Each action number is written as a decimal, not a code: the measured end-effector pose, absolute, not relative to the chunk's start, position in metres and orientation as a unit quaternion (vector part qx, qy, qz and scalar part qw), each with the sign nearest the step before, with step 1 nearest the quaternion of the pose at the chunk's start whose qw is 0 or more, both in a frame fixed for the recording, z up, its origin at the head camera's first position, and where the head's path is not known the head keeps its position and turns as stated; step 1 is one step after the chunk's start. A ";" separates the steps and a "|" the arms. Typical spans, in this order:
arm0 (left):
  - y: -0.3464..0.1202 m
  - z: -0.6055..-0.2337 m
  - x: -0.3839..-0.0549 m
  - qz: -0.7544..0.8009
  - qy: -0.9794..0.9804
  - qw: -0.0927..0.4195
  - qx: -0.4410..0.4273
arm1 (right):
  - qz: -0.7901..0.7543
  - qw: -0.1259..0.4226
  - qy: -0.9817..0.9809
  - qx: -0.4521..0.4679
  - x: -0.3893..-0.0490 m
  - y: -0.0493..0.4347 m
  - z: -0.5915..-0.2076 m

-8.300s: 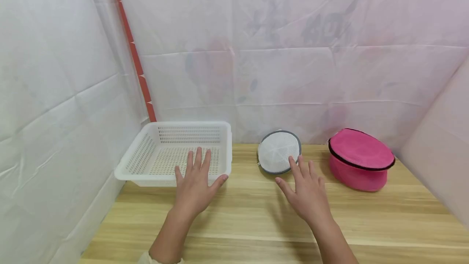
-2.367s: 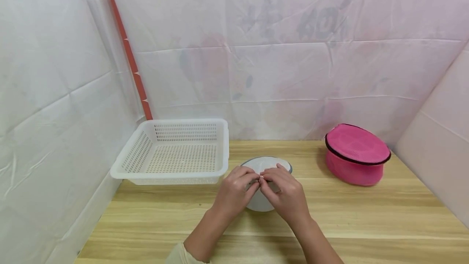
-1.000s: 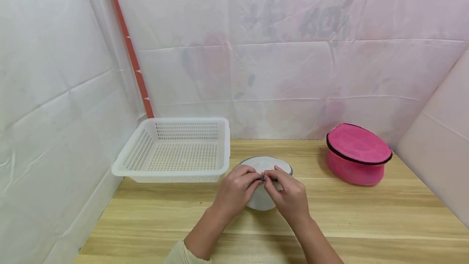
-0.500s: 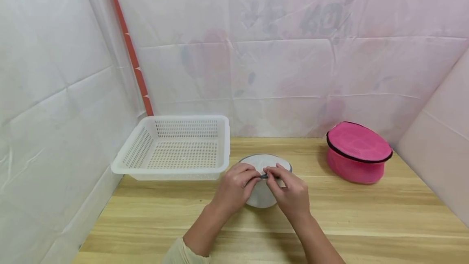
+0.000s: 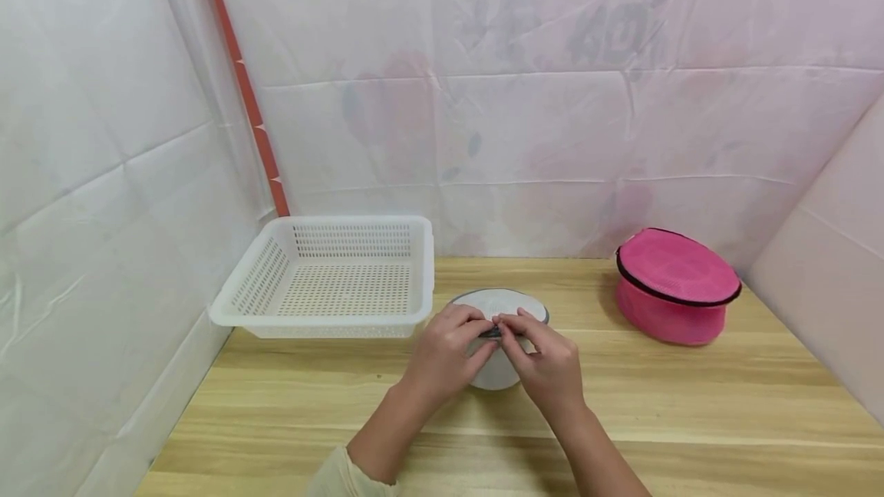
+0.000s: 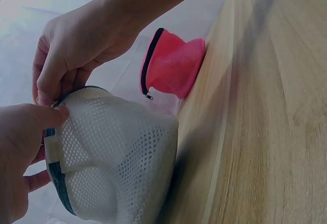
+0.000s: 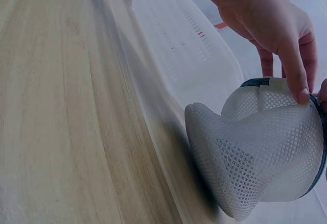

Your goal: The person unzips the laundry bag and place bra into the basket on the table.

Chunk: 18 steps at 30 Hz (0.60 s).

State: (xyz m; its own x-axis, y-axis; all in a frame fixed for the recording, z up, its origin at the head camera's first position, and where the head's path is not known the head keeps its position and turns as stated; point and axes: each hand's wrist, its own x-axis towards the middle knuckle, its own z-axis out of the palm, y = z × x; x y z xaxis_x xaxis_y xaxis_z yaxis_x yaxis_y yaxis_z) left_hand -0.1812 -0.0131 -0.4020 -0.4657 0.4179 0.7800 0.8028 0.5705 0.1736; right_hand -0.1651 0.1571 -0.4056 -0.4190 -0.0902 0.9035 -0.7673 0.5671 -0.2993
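A small round white mesh laundry bag (image 5: 493,378) with a dark grey-blue zip edge rests on the table in front of me. My left hand (image 5: 438,351) pinches that edge at the front between thumb and fingers. Right beside it, my right hand (image 5: 549,363) also pinches at the zip edge, its fingertips nearly touching the left ones. In the left wrist view, the mesh bag (image 6: 112,152) has a soft, dented side and a pale strip in its trim. The fingers hide the zip pull.
To the left stands a white perforated plastic basket (image 5: 324,322). A pink mesh bag (image 5: 677,267) with a black zip sits at the right, near the back. Pale sheets hang behind and at both sides of the wooden table (image 5: 691,420).
Earlier, both hands were spread out and apart, and the white bag lay farther back. It is now nearer, with both hands pinching its edge. Lately only the fingertips have shifted slightly.
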 end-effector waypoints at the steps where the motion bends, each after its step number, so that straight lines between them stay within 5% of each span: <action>1: -0.013 -0.402 -0.181 -0.270 -0.812 0.357 -0.375 | 0.366 0.458 -0.760 0.282 -0.164 0.157 -0.405; 18: -0.011 -0.402 -0.180 -0.279 -0.815 0.349 -0.369 | 0.314 0.400 -0.826 0.243 -0.165 0.158 -0.408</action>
State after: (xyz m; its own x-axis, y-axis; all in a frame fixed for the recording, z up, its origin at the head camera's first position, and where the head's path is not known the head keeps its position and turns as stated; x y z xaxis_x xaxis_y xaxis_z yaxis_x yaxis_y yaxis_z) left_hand -0.1801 -0.0115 -0.4024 -0.4831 0.4076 0.7749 0.7967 0.5718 0.1959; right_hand -0.1645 0.1585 -0.4075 -0.5614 -0.1496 0.8139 -0.6529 0.6844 -0.3246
